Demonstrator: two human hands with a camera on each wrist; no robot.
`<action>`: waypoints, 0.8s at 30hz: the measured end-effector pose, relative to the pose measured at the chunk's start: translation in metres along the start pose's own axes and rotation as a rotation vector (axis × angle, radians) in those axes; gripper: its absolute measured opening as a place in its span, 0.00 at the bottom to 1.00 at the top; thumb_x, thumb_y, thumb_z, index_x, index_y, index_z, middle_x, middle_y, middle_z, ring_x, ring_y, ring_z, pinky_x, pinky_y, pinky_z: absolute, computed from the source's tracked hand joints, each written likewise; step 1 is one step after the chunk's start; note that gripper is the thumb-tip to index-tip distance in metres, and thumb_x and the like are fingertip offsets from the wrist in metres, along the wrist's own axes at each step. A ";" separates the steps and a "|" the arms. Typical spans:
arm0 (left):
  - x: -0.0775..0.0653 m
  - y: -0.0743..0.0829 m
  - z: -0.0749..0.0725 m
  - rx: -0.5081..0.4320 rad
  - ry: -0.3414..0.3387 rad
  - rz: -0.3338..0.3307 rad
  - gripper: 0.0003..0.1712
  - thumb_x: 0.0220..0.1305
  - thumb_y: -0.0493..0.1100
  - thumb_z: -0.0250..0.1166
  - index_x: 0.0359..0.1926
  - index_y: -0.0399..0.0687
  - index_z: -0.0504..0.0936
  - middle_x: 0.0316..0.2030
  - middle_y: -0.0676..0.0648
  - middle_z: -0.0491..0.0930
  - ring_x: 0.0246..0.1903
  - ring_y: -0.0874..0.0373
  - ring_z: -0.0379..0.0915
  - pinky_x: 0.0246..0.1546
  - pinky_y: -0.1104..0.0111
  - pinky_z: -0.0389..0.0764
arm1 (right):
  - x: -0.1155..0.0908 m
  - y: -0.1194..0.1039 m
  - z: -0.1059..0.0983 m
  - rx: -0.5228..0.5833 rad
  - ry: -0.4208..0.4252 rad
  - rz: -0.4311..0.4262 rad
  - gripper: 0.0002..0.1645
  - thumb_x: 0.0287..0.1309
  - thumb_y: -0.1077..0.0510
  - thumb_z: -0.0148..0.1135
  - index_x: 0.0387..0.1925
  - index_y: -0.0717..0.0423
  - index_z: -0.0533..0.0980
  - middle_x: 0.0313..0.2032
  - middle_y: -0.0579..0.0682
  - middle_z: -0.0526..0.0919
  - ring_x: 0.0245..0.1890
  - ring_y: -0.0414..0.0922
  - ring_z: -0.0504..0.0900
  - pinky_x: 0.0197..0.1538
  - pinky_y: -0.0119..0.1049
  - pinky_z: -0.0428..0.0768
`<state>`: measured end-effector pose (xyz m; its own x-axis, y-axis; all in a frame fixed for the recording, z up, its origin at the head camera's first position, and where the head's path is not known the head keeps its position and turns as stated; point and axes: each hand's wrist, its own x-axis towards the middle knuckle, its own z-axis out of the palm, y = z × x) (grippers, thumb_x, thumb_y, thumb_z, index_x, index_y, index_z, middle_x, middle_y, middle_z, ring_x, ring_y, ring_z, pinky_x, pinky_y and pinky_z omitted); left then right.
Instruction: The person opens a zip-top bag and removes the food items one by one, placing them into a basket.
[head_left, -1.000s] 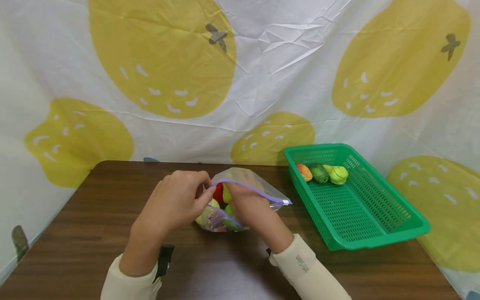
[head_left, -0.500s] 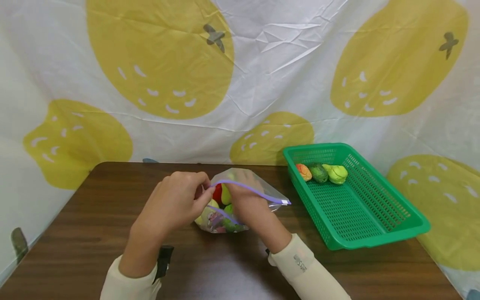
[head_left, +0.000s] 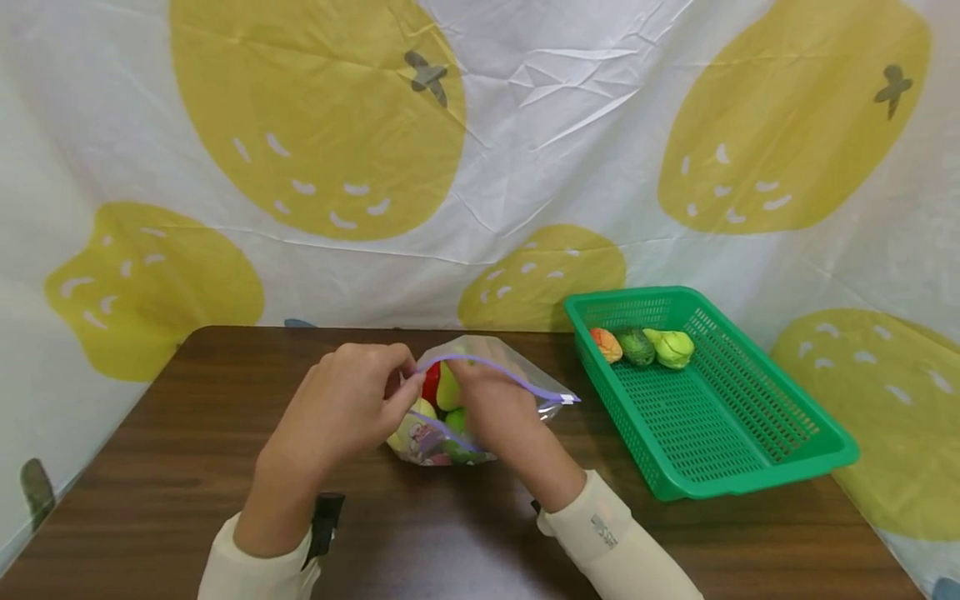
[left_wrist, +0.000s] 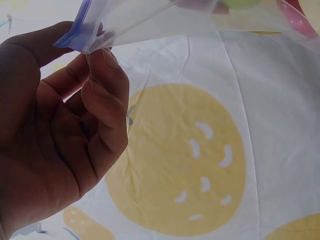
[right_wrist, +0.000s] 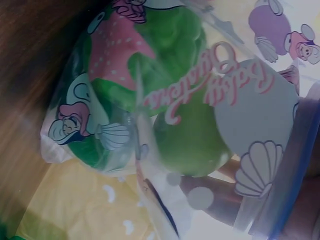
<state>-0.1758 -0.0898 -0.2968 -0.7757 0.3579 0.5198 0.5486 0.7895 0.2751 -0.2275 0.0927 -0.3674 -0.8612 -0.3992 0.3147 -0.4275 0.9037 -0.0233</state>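
Observation:
My left hand [head_left: 348, 400] pinches the purple zip edge of a clear printed zip bag [left_wrist: 165, 25] between thumb and fingers. Through the bag's mouth reaches my right hand [head_left: 498, 408], its fingers deep among the contents. Inside are a red piece [head_left: 431, 385], a yellow-green piece [head_left: 448, 390] beside the right fingers, and several other fruit- or vegetable-like pieces. The right wrist view shows a round green fruit [right_wrist: 190, 140] through the film, with fingers [right_wrist: 215, 200] right at its lower side. I cannot tell whether they grip it. A white slider [head_left: 567, 400] sits at the zip's right end.
A green plastic basket [head_left: 660, 458] stands to the right of the bag. In its far left corner lie an orange-red piece [head_left: 606, 345], a dark green one [head_left: 636, 347] and a yellow-green one [head_left: 674, 348]. Behind the brown table [head_left: 187, 467] hangs a lemon-print cloth [head_left: 540, 183].
The left hand and the bag's held edge shift slightly left. The right hand stays inside the bag, nearly still. The basket and its pieces stay put.

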 end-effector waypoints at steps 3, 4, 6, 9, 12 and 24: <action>0.000 -0.001 -0.001 0.001 0.003 0.000 0.06 0.59 0.43 0.67 0.27 0.48 0.84 0.14 0.53 0.72 0.16 0.59 0.66 0.15 0.65 0.67 | -0.001 -0.003 -0.005 -0.001 0.014 0.004 0.24 0.56 0.59 0.67 0.54 0.41 0.72 0.29 0.50 0.84 0.26 0.47 0.81 0.20 0.45 0.81; 0.000 -0.001 -0.001 0.001 0.003 0.001 0.06 0.59 0.43 0.67 0.27 0.47 0.84 0.14 0.53 0.72 0.16 0.59 0.66 0.15 0.65 0.67 | -0.001 -0.003 -0.006 -0.007 0.024 0.000 0.25 0.56 0.58 0.67 0.54 0.41 0.72 0.28 0.50 0.84 0.26 0.47 0.81 0.20 0.45 0.81; 0.000 -0.001 -0.001 -0.001 0.003 0.002 0.06 0.59 0.42 0.67 0.27 0.47 0.84 0.14 0.53 0.72 0.16 0.59 0.65 0.15 0.65 0.67 | -0.002 -0.004 -0.008 -0.031 0.040 -0.019 0.25 0.55 0.58 0.68 0.54 0.41 0.72 0.26 0.50 0.82 0.26 0.47 0.81 0.19 0.45 0.80; 0.000 -0.002 -0.001 -0.002 0.008 0.004 0.06 0.58 0.42 0.68 0.26 0.47 0.84 0.14 0.53 0.72 0.15 0.59 0.65 0.15 0.65 0.67 | -0.004 -0.005 -0.010 -0.067 0.060 -0.057 0.26 0.53 0.58 0.69 0.54 0.41 0.71 0.24 0.49 0.81 0.25 0.47 0.81 0.20 0.44 0.80; 0.000 -0.002 -0.001 0.000 0.012 0.002 0.06 0.58 0.42 0.68 0.26 0.48 0.84 0.14 0.53 0.72 0.16 0.58 0.65 0.15 0.65 0.67 | -0.006 -0.006 -0.014 -0.088 0.088 -0.104 0.28 0.51 0.56 0.72 0.53 0.42 0.71 0.24 0.50 0.81 0.27 0.49 0.82 0.22 0.46 0.82; 0.000 -0.002 -0.001 -0.006 0.010 -0.001 0.06 0.58 0.43 0.68 0.26 0.48 0.84 0.14 0.53 0.73 0.15 0.59 0.66 0.15 0.65 0.67 | -0.027 -0.012 -0.045 -0.028 0.125 -0.170 0.35 0.51 0.51 0.74 0.61 0.45 0.72 0.49 0.57 0.83 0.36 0.53 0.83 0.29 0.48 0.85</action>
<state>-0.1764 -0.0920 -0.2961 -0.7728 0.3523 0.5279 0.5502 0.7866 0.2804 -0.1871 0.0993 -0.3328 -0.7357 -0.5256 0.4271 -0.5544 0.8296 0.0660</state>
